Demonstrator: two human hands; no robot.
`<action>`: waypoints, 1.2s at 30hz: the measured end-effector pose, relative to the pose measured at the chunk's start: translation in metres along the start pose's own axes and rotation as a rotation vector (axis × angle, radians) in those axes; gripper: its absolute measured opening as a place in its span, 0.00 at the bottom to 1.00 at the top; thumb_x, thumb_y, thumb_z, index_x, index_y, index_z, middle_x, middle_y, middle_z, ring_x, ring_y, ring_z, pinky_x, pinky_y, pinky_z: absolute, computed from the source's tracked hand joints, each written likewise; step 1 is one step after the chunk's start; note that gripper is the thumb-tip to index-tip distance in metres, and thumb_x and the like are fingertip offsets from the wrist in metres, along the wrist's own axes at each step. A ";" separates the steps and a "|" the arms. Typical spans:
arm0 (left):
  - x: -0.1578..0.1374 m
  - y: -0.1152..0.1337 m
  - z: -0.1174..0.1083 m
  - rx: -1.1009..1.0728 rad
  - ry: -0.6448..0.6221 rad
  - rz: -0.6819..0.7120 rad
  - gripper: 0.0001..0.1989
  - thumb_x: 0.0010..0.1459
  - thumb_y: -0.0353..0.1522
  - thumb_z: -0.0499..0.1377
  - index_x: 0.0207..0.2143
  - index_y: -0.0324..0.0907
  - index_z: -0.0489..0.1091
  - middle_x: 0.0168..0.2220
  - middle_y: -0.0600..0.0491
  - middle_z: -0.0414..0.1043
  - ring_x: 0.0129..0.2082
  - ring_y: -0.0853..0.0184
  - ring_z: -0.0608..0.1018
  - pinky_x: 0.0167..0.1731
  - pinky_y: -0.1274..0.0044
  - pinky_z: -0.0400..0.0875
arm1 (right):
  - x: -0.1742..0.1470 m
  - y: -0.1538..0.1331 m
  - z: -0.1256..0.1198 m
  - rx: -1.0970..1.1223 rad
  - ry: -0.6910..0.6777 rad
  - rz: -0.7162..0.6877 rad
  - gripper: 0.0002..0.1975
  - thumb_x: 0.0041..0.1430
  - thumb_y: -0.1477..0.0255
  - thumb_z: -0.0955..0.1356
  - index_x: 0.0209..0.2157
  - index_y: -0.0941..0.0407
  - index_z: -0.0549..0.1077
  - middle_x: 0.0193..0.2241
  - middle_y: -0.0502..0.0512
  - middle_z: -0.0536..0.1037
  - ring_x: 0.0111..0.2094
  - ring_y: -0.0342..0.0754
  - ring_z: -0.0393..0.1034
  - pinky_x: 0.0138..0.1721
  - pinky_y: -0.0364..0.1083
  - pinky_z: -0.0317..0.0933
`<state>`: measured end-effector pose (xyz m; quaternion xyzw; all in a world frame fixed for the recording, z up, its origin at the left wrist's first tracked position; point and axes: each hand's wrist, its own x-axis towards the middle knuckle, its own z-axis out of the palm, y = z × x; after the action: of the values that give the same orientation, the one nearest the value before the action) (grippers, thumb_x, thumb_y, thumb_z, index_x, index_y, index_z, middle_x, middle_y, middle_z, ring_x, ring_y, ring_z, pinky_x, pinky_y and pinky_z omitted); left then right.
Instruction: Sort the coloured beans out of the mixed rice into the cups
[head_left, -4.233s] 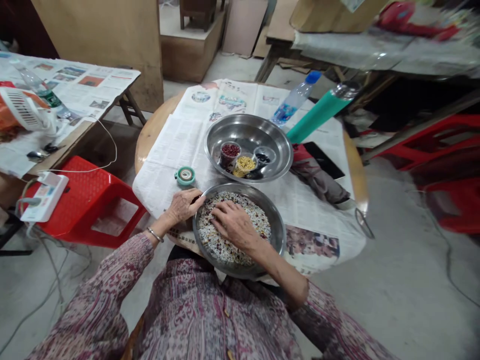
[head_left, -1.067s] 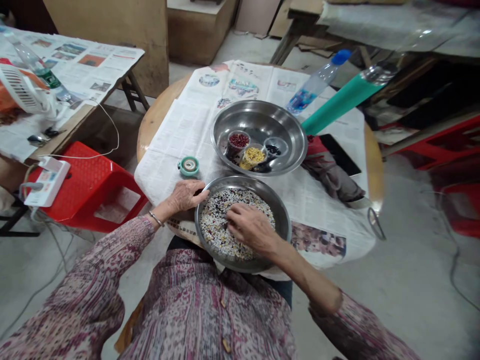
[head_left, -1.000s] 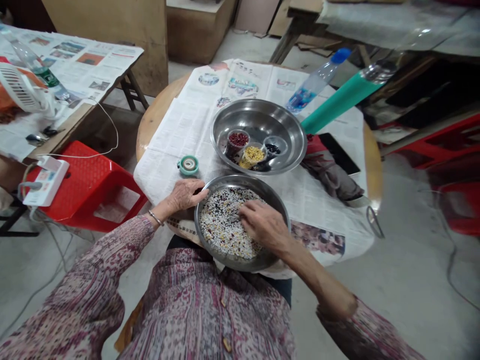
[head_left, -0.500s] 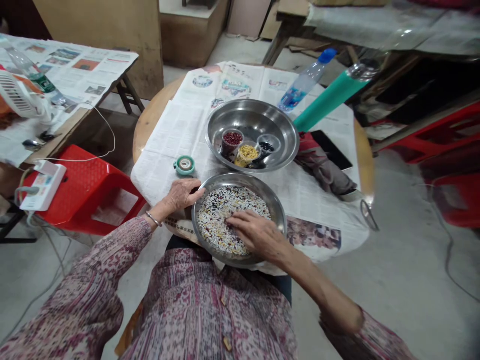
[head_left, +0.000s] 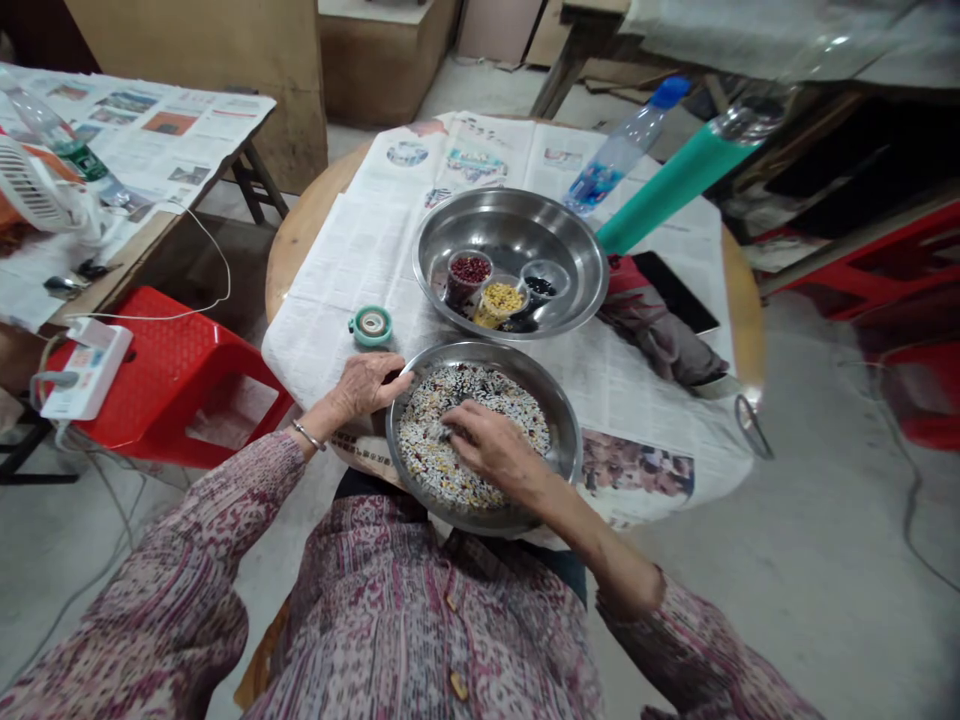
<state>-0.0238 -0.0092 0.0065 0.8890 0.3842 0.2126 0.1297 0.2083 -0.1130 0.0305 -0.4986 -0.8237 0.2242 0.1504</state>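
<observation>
In the head view, a shallow metal basin (head_left: 568, 450) stands at the near edge of the table, holding a mix of small white, black, red and yellow bean- or bead-like pieces (head_left: 480, 485). My left hand (head_left: 369, 385) grips its left rim, thumb over the edge. My right hand (head_left: 487, 440) is down in the mix, its fingers bent together and the tips partly hidden. Behind it, a larger metal basin (head_left: 555, 215) contains clear cups: one of red pieces (head_left: 470, 270), one of yellow pieces (head_left: 501, 302) and one of black pieces (head_left: 541, 285).
Newspaper (head_left: 337, 250) covers the round table. A green tape roll (head_left: 371, 324) lies left of the basins. To the right are a plastic bottle (head_left: 622, 145), a green flask (head_left: 675, 190), a dark phone (head_left: 679, 290) and a folded umbrella (head_left: 660, 335). A red stool (head_left: 180, 370) stands left.
My right hand has moved slightly left and away from me within the mix, its fingers more bent. My left hand stays on the rim. The camera view has shifted a little.
</observation>
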 end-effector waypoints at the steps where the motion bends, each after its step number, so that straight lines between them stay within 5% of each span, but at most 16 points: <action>1: 0.000 0.000 0.000 -0.003 -0.001 -0.001 0.18 0.68 0.38 0.49 0.27 0.43 0.67 0.26 0.52 0.72 0.28 0.67 0.73 0.32 0.74 0.67 | -0.004 -0.005 0.001 0.039 -0.026 -0.030 0.10 0.64 0.79 0.63 0.43 0.55 0.74 0.39 0.56 0.77 0.39 0.49 0.72 0.42 0.49 0.68; 8: 0.000 0.001 0.000 -0.014 0.006 -0.006 0.17 0.68 0.38 0.49 0.26 0.43 0.66 0.26 0.53 0.73 0.28 0.67 0.74 0.32 0.74 0.66 | -0.019 -0.038 0.016 -0.021 -0.116 -0.170 0.11 0.65 0.78 0.64 0.44 0.54 0.75 0.38 0.56 0.77 0.40 0.48 0.71 0.40 0.46 0.68; 17: 0.000 0.000 0.000 -0.006 0.004 -0.005 0.18 0.68 0.38 0.50 0.25 0.43 0.65 0.25 0.53 0.72 0.27 0.67 0.73 0.31 0.74 0.64 | -0.018 0.017 -0.016 -0.366 0.246 0.211 0.13 0.67 0.70 0.63 0.49 0.56 0.75 0.47 0.64 0.77 0.48 0.58 0.69 0.47 0.54 0.68; 22: 0.001 -0.001 0.000 -0.005 0.015 0.006 0.18 0.68 0.39 0.50 0.26 0.43 0.66 0.26 0.52 0.73 0.29 0.66 0.74 0.32 0.74 0.65 | -0.025 0.024 -0.009 -0.263 0.258 0.268 0.19 0.65 0.63 0.65 0.53 0.57 0.72 0.46 0.66 0.76 0.46 0.59 0.70 0.46 0.56 0.68; 27: 0.001 -0.002 0.001 0.008 0.021 0.002 0.18 0.67 0.39 0.50 0.26 0.43 0.66 0.26 0.52 0.73 0.29 0.66 0.74 0.31 0.74 0.65 | -0.010 0.004 0.012 0.136 0.241 0.190 0.10 0.59 0.76 0.64 0.40 0.54 0.76 0.38 0.57 0.80 0.41 0.52 0.74 0.47 0.53 0.68; 30: 0.001 -0.002 0.001 0.010 0.026 0.008 0.17 0.67 0.38 0.51 0.26 0.43 0.66 0.26 0.52 0.73 0.29 0.66 0.74 0.32 0.74 0.66 | -0.003 -0.018 0.017 0.257 0.185 0.113 0.11 0.61 0.77 0.64 0.41 0.54 0.76 0.37 0.55 0.80 0.40 0.50 0.74 0.46 0.51 0.68; 36: 0.002 -0.002 0.002 0.016 0.036 0.007 0.17 0.67 0.38 0.51 0.25 0.42 0.66 0.25 0.52 0.72 0.28 0.66 0.74 0.32 0.74 0.66 | 0.015 -0.039 0.017 -0.046 0.026 -0.225 0.09 0.63 0.75 0.66 0.43 0.56 0.76 0.49 0.62 0.77 0.53 0.56 0.65 0.55 0.57 0.65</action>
<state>-0.0233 -0.0064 0.0047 0.8874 0.3852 0.2258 0.1149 0.1647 -0.1192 0.0366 -0.4092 -0.8774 0.1804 0.1737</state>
